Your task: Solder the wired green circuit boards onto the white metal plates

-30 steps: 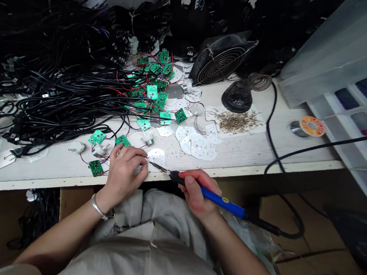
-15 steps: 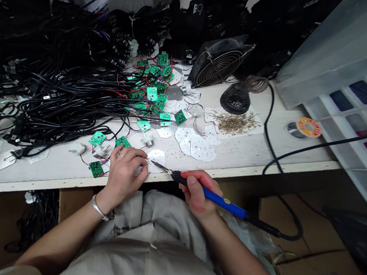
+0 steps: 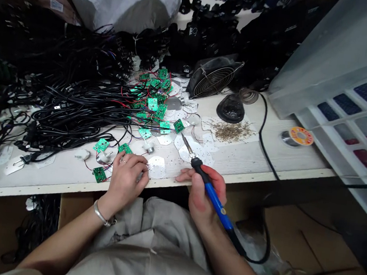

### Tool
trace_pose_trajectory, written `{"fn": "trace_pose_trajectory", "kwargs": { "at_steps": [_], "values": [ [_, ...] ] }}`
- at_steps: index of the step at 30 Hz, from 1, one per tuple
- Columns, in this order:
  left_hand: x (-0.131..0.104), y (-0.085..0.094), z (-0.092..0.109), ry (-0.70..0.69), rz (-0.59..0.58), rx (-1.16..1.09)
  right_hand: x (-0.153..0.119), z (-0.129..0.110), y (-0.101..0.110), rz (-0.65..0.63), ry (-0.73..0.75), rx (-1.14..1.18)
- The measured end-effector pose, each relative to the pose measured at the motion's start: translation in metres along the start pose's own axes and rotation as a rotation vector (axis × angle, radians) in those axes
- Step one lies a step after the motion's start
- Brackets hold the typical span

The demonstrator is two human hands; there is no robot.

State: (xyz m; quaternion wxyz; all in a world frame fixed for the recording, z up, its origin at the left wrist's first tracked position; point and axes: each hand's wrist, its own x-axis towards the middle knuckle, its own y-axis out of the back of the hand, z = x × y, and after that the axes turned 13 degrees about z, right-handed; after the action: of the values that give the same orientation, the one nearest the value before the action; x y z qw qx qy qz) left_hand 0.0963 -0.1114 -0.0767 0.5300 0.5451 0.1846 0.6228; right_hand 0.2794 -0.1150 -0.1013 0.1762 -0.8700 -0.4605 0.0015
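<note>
My right hand (image 3: 204, 191) is closed around a blue soldering iron (image 3: 217, 204), whose metal tip points up and left over a stack of white plates (image 3: 190, 149). My left hand (image 3: 128, 175) rests at the table's front edge with its fingers curled and pressed together, at the left side of a round white plate (image 3: 156, 167). Thin wires seem to run between its fingertips and that plate; what it pinches is too small to make out. Beside it on the left lie a green circuit board (image 3: 99, 174) and a small white motor (image 3: 103, 157).
Black cables (image 3: 73, 110) and more green boards cover the left of the table (image 3: 243, 165). A fan (image 3: 213, 78), an iron stand (image 3: 231, 108), a solder spool (image 3: 299, 137) and clear drawers (image 3: 348, 104) stand right. The iron's cord loops at the right.
My right hand has lifted the iron's tip off the round plate and turned it up and right, over the stacked plates. My left hand has hardly moved. The view has tilted up slightly.
</note>
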Motion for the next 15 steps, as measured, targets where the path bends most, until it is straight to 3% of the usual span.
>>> {"fn": "trace_pose_trajectory", "kwargs": {
  "at_steps": [4, 7, 9, 12, 13, 15],
  "values": [
    [0.008, 0.019, -0.002, -0.076, 0.026, 0.095, 0.003, 0.003, -0.003, 0.050, 0.066, -0.055],
    [0.033, 0.027, -0.011, -0.156, 0.027, 0.230, 0.005, 0.006, -0.005, 0.053, 0.091, -0.054],
    [0.057, 0.024, -0.017, -0.333, -0.114, 0.286, 0.005, 0.008, -0.005, 0.067, 0.104, -0.035],
    [0.090, 0.016, -0.022, -0.622, -0.416, 0.288, 0.005, 0.009, -0.004, 0.089, 0.100, -0.016],
    [0.096, 0.016, -0.022, -0.667, -0.482, 0.303, 0.005, 0.009, -0.003, 0.086, 0.104, -0.018],
    [0.100, 0.025, -0.024, -0.686, -0.502, 0.350, 0.006, 0.009, 0.000, 0.058, 0.130, -0.044]
  ]
}}
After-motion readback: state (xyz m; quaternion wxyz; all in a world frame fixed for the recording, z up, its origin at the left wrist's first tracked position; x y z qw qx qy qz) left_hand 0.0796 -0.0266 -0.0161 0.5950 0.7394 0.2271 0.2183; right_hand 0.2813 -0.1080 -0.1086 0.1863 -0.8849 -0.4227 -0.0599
